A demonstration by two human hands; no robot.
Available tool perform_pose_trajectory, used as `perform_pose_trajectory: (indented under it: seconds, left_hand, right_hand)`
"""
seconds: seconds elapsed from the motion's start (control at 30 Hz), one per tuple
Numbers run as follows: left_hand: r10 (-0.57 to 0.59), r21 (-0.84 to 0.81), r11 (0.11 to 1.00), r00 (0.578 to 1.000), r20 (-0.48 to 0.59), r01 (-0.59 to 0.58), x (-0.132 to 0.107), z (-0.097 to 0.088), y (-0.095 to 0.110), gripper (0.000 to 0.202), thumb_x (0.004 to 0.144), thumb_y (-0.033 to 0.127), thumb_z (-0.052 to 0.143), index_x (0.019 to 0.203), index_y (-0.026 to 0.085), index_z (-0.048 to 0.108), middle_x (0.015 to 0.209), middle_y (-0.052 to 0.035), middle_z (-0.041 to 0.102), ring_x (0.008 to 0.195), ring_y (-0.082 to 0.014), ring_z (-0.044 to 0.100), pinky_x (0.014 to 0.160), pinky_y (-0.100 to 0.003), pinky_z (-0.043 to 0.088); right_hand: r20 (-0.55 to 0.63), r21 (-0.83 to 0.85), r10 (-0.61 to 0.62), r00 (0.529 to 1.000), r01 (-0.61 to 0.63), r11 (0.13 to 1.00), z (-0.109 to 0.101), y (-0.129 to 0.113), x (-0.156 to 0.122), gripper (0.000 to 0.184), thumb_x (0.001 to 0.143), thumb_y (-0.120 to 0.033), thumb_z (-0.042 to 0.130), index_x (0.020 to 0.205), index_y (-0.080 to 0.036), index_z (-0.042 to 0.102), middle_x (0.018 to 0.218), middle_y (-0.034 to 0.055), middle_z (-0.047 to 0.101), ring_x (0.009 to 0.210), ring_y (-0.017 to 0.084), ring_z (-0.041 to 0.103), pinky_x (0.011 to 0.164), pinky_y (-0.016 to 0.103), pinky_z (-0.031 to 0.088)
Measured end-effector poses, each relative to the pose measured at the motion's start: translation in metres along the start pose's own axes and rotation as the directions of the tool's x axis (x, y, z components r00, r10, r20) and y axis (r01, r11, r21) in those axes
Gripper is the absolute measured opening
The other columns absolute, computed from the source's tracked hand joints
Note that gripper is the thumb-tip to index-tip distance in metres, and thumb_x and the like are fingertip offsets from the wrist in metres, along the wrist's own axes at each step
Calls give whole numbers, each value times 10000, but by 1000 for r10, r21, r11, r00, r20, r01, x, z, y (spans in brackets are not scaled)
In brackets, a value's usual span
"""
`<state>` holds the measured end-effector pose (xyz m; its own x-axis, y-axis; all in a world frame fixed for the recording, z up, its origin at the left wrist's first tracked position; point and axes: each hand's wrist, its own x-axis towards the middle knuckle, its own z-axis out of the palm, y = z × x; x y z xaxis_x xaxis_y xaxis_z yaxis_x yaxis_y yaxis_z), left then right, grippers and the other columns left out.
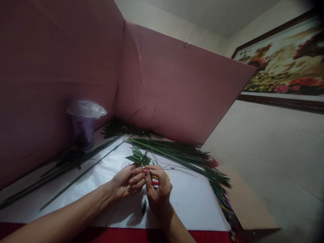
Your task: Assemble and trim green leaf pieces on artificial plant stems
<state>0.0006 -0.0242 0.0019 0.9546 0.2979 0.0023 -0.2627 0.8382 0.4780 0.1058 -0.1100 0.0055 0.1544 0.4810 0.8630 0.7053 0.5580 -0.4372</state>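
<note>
Over the white sheet my two hands meet at a folded green leaf piece (138, 157), its pointed ends fanning away from me. My left hand (128, 180) is closed round the base of this piece. Thumb and fingers of my right hand (159, 184) pinch together just beside it; what lies between their tips is too small to make out. A red-and-yellow object (155, 183) shows between and behind the right fingers, mostly hidden, so I cannot tell whether it is held. Below the hands is a short green leaf scrap (144, 206).
Long green leaves (172, 150) lie across the back right, others (83, 162) along the left. A purple cup (83, 131) with clear plastic over it stands at back left. Pink panels (177, 84) enclose the white-covered table (194, 206). Cardboard (250, 199) is at right.
</note>
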Motion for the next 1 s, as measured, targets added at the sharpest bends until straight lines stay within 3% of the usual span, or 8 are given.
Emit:
perform_pose_trajectory:
  seconds: [0.2,0.3,0.47,0.67,0.77,0.87,1.0]
  left_hand:
    - [-10,-1,1000,1000,-2,10,1,-1,1,425,902,244,277,486,182,339,341,20,309,286,-98,287,258,-168,235]
    - [-12,-5,1000,1000,21,12,0,1,2,433,905,280,286,485,187,338,323,35,261,278,-96,248,253,-171,243]
    - [-22,1,1000,998,55,22,-4,6,3,404,886,190,300,482,188,326,304,47,213,278,-94,214,271,-175,274]
    - [-35,84,996,999,-21,37,0,1,-1,433,884,224,279,455,192,329,285,29,254,259,-103,260,245,-170,201]
    - [16,175,985,989,-148,11,4,-2,-5,439,879,268,315,449,184,339,295,23,295,256,-86,283,255,-159,183]
    - [135,323,946,949,-283,-38,7,-4,-9,354,837,300,433,517,153,456,364,17,407,265,-65,325,271,-156,203]
    - [342,563,815,898,-276,-137,8,-2,-8,157,749,257,572,676,118,579,434,-6,527,301,-86,428,311,-174,285]
  right_hand:
    - [38,5,10,999,-10,1000,-2,-2,0,174,823,-53,510,919,-198,526,915,56,618,840,159,601,705,320,531]
    - [-22,24,63,998,-63,998,0,2,-4,145,820,-71,524,895,-194,533,904,56,615,820,156,601,682,306,534]
    - [-114,-10,136,984,-138,990,1,6,-5,67,829,-129,537,866,-183,549,894,57,618,819,162,613,666,294,535]
    - [-67,12,143,987,-143,990,1,5,-4,87,845,-122,514,890,-185,552,919,64,612,851,165,602,732,326,524]
    - [-49,36,153,987,-151,988,1,6,-5,89,845,-116,511,890,-181,552,920,65,606,862,165,599,731,317,520]
    - [-56,41,176,983,-174,984,2,9,-6,85,854,-125,502,894,-179,554,926,68,606,839,159,606,717,309,523]
    - [-67,5,146,987,-146,989,3,12,-7,69,842,-128,519,873,-182,549,917,61,610,779,145,612,663,282,529]
